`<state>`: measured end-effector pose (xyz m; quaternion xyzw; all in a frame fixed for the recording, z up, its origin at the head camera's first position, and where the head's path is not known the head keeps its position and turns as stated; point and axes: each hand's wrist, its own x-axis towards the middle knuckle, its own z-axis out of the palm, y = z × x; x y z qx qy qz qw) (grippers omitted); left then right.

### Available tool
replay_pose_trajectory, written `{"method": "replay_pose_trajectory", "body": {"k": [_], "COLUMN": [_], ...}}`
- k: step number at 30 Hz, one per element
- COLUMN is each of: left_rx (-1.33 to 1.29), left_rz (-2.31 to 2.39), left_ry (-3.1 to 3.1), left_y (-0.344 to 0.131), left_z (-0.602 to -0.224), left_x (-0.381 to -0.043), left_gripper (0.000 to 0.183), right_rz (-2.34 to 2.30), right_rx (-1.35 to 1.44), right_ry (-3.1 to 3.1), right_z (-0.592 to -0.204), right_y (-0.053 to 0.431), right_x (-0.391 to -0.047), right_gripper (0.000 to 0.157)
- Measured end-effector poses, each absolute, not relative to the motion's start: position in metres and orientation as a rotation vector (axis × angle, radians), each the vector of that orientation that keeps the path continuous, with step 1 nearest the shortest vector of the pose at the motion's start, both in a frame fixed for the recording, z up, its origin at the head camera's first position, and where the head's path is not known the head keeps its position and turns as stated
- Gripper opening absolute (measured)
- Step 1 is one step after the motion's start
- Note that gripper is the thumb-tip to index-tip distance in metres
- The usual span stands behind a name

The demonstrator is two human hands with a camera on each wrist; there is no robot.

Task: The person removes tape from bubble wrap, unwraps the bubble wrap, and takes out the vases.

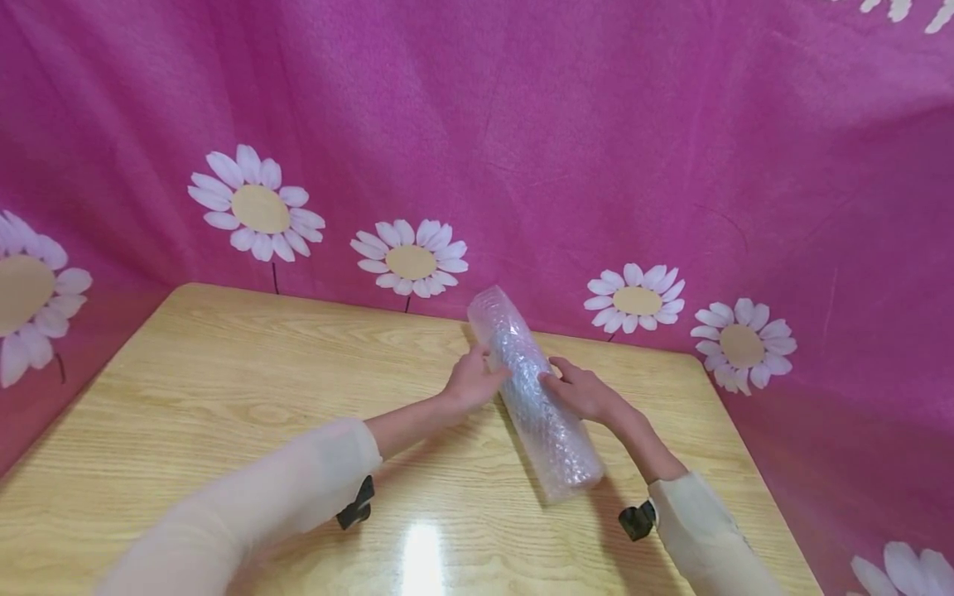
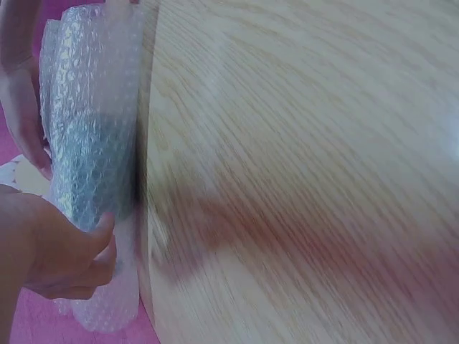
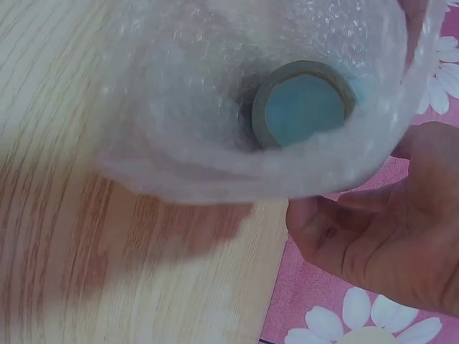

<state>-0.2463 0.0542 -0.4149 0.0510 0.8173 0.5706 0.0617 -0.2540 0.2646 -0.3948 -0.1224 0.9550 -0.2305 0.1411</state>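
Note:
A clear bubble-wrap roll (image 1: pixel 532 397) lies slantwise on the wooden table, its far end near the back edge. Through the layers shows a bluish-grey cylinder (image 2: pixel 100 161). In the right wrist view, the cylinder's round, pale blue end (image 3: pixel 305 107) sits inside the open end of the wrap. On the roll's left side my left hand (image 1: pixel 475 382) holds it, thumb and bent fingers against the plastic. From the right side my right hand (image 1: pixel 585 392) grips the wrap, a little nearer the front. Parts of the fingers of both hands are hidden by the roll.
The wooden table (image 1: pixel 298 372) reaches back to a pink cloth (image 1: pixel 477 149) printed with white daisies, which also hangs at both sides. Dark straps or mounts (image 1: pixel 356 502) show at the wrists below the pale sleeves.

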Motion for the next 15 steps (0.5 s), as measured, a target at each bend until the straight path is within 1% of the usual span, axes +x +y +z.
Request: {"method": "replay_pose_trajectory", "body": {"k": [7,11,15], "left_rx": [0.037,0.021,0.018], "left_rz": [1.831,1.821,1.773], "left_ry": [2.381,2.392,2.436], "left_y": [0.067,0.070,0.073], "left_z": [-0.416,-0.418,-0.419], "left_x": [-0.244,-0.243,-0.243], "left_gripper": [0.059,0.059,0.062], "right_rz": [-0.778,-0.753,-0.768], "right_rx": [-0.292,-0.305,-0.301], "right_ry": [2.693,2.730,2.759], "right_z": [-0.397,-0.398,-0.400], "right_y": [0.264,0.263,0.262], "right_x": [-0.251,-0.251,-0.251], "right_gripper": [0.065,0.068,0.067]}}
